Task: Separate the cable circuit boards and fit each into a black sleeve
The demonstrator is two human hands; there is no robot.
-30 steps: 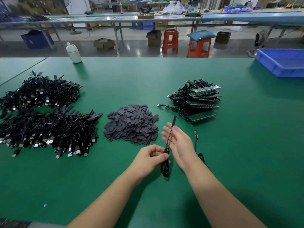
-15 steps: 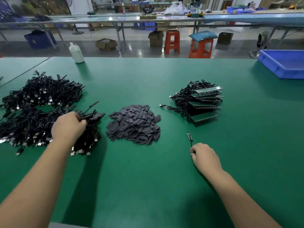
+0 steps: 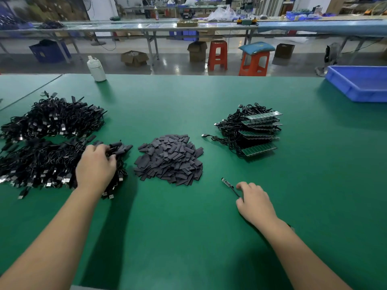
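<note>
Your left hand (image 3: 95, 166) lies on the near pile of finished cables (image 3: 41, 164), at that pile's right edge, with the fingers bent down among the black sleeved ends; whether that grip pinches one cable or only rests on the heap cannot be told from here. Your right hand (image 3: 254, 200) sits knuckles-up on the green counter (image 3: 188, 237), fingers curled loosely over the black lead of a single cable circuit board (image 3: 226, 182). The small board end pokes out up and to the left of your fingertips, flat on the counter; if the grip is pinching the lead, the hand hides it.

Between your two hands, a little farther from you, is the heap of flat black sleeves (image 3: 169, 160). Beyond the right hand stands the stack of unseparated boards (image 3: 257, 132) (green strips layered with tangled black cables, one USB plug trailing out to the left). A second pile of finished cables (image 3: 54, 118) lies behind the near one on your left.

At the far edge of the counter a white bottle (image 3: 96, 69) stands upright, and a blue tray (image 3: 360, 84) sits at the far right corner. Past the counter, two orange stools (image 3: 217, 55) and some cardboard boxes are on the floor.
</note>
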